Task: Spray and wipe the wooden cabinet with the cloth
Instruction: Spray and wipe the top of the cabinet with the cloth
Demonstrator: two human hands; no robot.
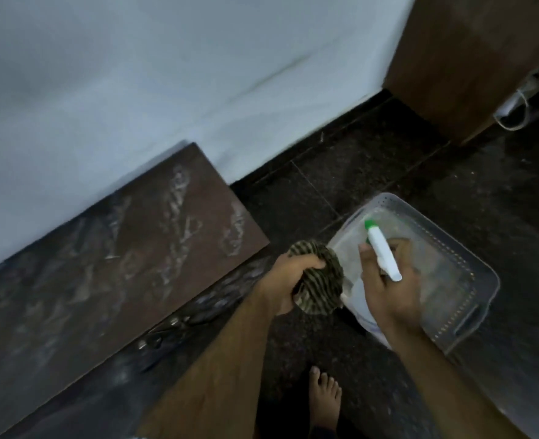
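The low wooden cabinet (109,258) stands against the white wall at the left, its brown top streaked with wet, foamy smears. My left hand (288,282) is shut on a bunched, dark striped cloth (320,288), held just off the cabinet's right end. My right hand (388,288) grips a white spray bottle (383,253) with a green nozzle, held over a clear plastic basket. The bottle's lower body is hidden behind my hand.
A clear plastic basket (471,270) sits on the dark speckled floor (341,185) at the right. A taller brown wooden unit (461,61) stands at the upper right, a white cord (515,115) hanging beside it. My bare foot (325,394) is on the floor below.
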